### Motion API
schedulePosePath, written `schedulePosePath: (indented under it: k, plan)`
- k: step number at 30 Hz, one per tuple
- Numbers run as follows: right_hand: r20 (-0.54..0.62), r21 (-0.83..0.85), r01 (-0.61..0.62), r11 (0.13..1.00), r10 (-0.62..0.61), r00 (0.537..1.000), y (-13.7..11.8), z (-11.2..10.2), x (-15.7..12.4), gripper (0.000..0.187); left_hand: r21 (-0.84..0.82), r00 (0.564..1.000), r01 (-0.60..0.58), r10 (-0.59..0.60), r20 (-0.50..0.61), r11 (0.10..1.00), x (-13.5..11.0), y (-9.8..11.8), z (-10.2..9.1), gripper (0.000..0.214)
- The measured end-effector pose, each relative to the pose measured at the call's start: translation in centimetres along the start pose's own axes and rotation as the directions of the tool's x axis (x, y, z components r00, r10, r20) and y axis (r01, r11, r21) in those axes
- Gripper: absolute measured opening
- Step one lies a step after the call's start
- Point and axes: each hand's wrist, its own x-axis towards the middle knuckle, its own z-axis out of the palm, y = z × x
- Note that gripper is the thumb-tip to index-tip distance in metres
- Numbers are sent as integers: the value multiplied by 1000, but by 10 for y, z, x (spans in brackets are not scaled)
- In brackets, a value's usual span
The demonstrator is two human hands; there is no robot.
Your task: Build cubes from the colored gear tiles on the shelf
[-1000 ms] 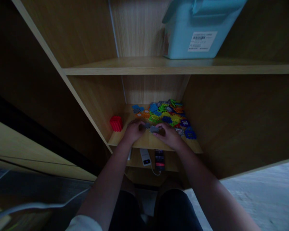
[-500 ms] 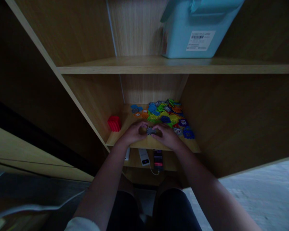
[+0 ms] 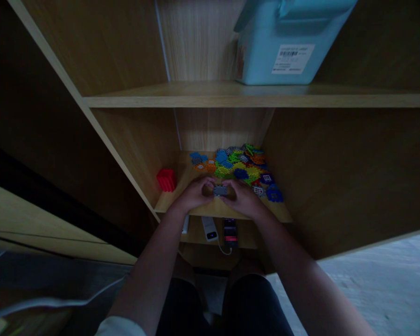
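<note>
Between my two hands sits a small grey building piece [image 3: 220,190] with toothed edges, its flat face toward me. My left hand [image 3: 197,192] curves in from the left, with thumb and fingers closed on the piece's left end. On the opposite end my right hand [image 3: 242,197] pinches it the same way. Just behind the hands lies a loose pile of colourful interlocking plastic pieces, among them a dark blue piece [image 3: 241,174] and a yellow piece [image 3: 254,172]. A red block [image 3: 166,180] built of ribbed panels stands on the shelf left of my left hand.
A light blue lidded box [image 3: 280,60] stands on the upper shelf [image 3: 196,100]. Below the work shelf lie a white power bank [image 3: 209,228] and a phone [image 3: 230,233] joined by a cable. Wooden cabinet walls close in both sides.
The grey piece has tilted slightly between my fingers, so more of its flat face shows. My hands stay in nearly the same place.
</note>
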Motion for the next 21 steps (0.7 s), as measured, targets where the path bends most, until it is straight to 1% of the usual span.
schedulePosePath:
  k: [9, 17, 21]
  plan:
    - [9, -4, 23, 1000, -23, 1000, 3, 1, 0, 42, -3, 1000, -11, 11, 3, 1000, 0, -2, 0, 55]
    - [18, 6, 6, 1000, -6, 1000, 0, -1, 0, 43, -9, 1000, -17, 17, 8, 1000, 0, 0, -2, 56]
    - [13, -13, -1, 1000, 1, 1000, -1, -2, 0, 45, 17, 1000, -11, 11, 10, 1000, 0, 0, -2, 57]
